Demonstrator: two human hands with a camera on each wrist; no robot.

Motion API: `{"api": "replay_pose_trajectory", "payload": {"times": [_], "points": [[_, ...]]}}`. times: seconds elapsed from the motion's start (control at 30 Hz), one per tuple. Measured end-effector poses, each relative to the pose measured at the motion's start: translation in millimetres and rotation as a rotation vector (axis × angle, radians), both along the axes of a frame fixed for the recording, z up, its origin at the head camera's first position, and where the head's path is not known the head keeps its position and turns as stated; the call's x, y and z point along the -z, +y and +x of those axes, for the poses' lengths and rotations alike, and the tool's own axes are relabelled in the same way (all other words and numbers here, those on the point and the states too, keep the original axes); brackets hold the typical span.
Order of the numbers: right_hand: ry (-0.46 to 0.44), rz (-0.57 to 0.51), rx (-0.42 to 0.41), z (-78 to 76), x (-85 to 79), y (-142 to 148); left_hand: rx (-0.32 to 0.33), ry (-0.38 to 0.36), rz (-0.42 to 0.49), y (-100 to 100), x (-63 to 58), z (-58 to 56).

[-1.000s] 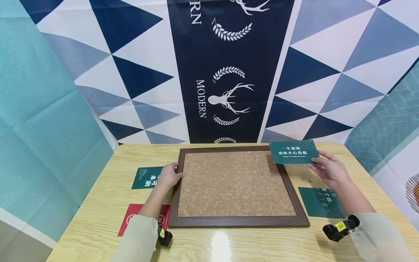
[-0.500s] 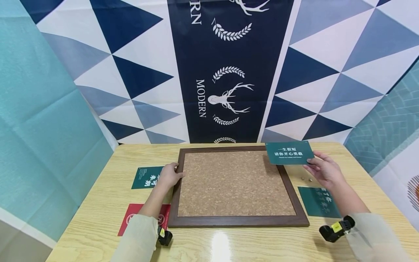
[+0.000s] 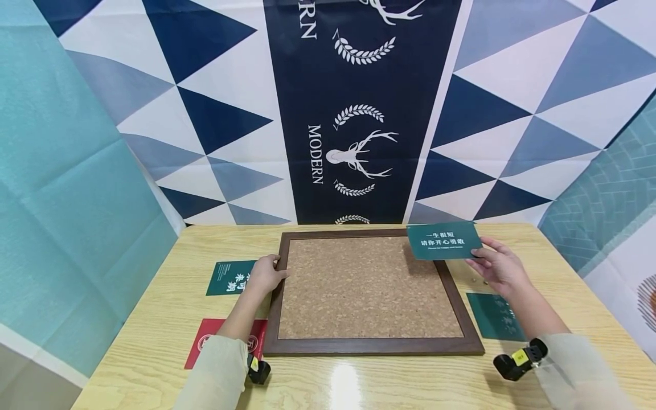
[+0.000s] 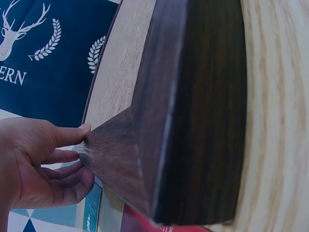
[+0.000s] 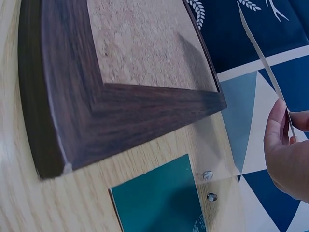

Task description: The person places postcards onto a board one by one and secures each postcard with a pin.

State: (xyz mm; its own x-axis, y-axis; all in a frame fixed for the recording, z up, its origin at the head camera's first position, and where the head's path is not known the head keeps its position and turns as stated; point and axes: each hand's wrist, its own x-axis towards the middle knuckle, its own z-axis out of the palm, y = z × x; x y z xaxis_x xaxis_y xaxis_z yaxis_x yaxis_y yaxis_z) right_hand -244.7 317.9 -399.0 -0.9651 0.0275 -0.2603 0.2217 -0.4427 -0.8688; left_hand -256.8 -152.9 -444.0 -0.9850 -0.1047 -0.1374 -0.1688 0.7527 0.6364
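Observation:
A cork board (image 3: 369, 290) with a dark brown wooden frame lies flat on the table. My left hand (image 3: 265, 277) grips its left rail, and the left wrist view shows the thumb (image 4: 72, 135) on the frame's edge with the fingers on the outer side. Above the board's far right corner, my right hand (image 3: 501, 269) pinches a green card (image 3: 443, 242) with white writing by its right end. The right wrist view shows this card (image 5: 264, 63) edge-on, held off the board, with its shadow falling across the cork.
Two small shiny pins (image 5: 207, 175) lie on the wooden table (image 3: 307, 381), right of the board. Nearer sits another green card (image 3: 493, 316), partly behind my right arm. On the left are a green card (image 3: 225, 278) and a red card (image 3: 205, 336), both partly covered by my arm.
My right hand has moved left and slightly down with the green card, bringing it further over the board's far right corner. The left hand and board have stayed still.

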Motion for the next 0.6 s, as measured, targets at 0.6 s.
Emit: {"api": "replay_pose_trajectory", "payload": {"times": [0.6], "points": [[0.006,-0.028,-0.019,-3.4,-3.8,-21.5,0.000,0.009,0.007,0.3,0.7,0.9]]}}
